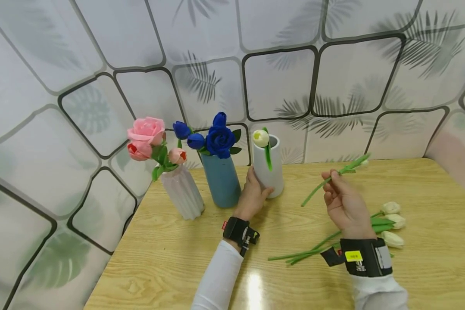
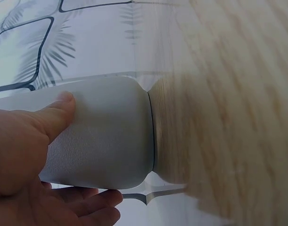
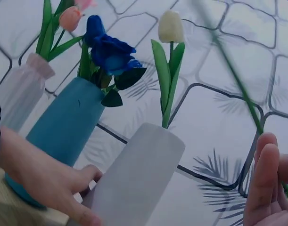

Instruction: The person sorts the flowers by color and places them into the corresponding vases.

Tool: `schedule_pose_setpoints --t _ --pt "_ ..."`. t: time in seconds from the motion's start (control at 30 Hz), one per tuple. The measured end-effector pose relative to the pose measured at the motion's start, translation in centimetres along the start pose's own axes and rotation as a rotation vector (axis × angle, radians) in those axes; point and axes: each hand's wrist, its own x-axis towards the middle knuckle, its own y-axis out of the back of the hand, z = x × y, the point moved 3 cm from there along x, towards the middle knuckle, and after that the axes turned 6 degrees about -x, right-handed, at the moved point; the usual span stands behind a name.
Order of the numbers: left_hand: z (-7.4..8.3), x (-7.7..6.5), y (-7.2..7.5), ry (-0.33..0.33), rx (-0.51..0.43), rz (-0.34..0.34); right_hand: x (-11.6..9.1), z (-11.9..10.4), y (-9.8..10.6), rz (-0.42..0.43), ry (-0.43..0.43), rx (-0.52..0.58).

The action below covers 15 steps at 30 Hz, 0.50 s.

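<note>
A white vase stands on the table with one white tulip in its mouth. My left hand holds this vase low on its side, thumb across the front, as the left wrist view shows on the vase wall. Off to the right, my right hand pinches a green flower stem between thumb and fingertips, raised over the table. A small pale bloom shows at the stem's upper right end. In the right wrist view the stem slants up from the fingers.
Left of the white vase stand a blue vase with blue flowers and a ribbed pale vase with pink flowers. Several white tulips lie on the wooden table by the right wrist. A patterned wall rises behind.
</note>
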Motion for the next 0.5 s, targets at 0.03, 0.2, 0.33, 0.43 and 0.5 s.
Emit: schedule_pose_setpoints --t 0.03,0.2,0.33,0.43,0.5 --pt "0.1 0.0 0.1 -0.007 -0.004 0.001 0.0 -0.1 -0.2 0.016 0.041 -0.034" --pt "0.4 -0.1 0.2 -0.051 0.006 0.012 -0.4 -0.5 -1.4 0.221 0.316 -0.282" --pt "0.4 -0.1 0.2 -0.041 0.016 0.012 -0.7 -0.6 -2.6 0.340 0.632 -0.552" --pt "0.2 -0.1 0.2 -0.023 0.013 0.011 -0.9 -0.4 -3.6 0.294 0.901 -0.691" --pt "0.2 -0.1 0.0 -0.014 0.014 0.009 -0.9 0.0 -4.2 0.239 1.052 -0.748"
